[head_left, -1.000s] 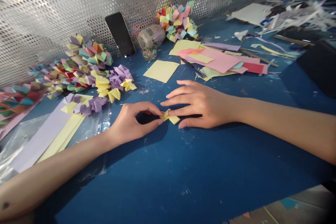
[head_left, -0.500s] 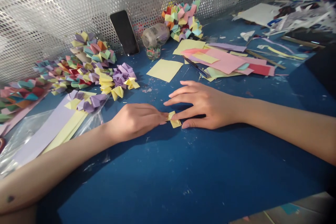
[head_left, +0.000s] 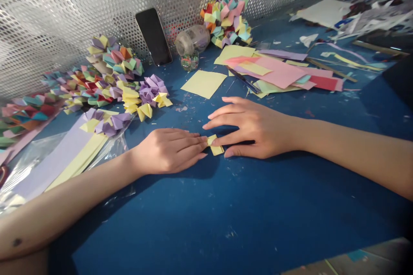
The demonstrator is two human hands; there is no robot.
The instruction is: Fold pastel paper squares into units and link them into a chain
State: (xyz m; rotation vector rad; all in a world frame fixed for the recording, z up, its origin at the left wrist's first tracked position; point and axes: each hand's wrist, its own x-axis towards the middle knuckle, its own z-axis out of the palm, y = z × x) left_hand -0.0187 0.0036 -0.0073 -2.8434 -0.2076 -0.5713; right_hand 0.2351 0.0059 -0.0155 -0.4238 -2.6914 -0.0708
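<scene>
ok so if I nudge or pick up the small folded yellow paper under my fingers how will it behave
The folded yellow paper is probably very light, being so small, and might slide at a nudge once your fingers lift. Its folds likely make it stiffer than the flat yellow sheet. Lying low and angular, it seems unlikely to roll.

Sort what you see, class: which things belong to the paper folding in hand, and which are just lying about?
Belonging:
- folded yellow paper, touched by the left hand and right hand
- probably the flat yellow sheet and folded paper pieces

Seemingly just lying about:
- smartphone
- clear jar on its side
- white paper scraps
</scene>
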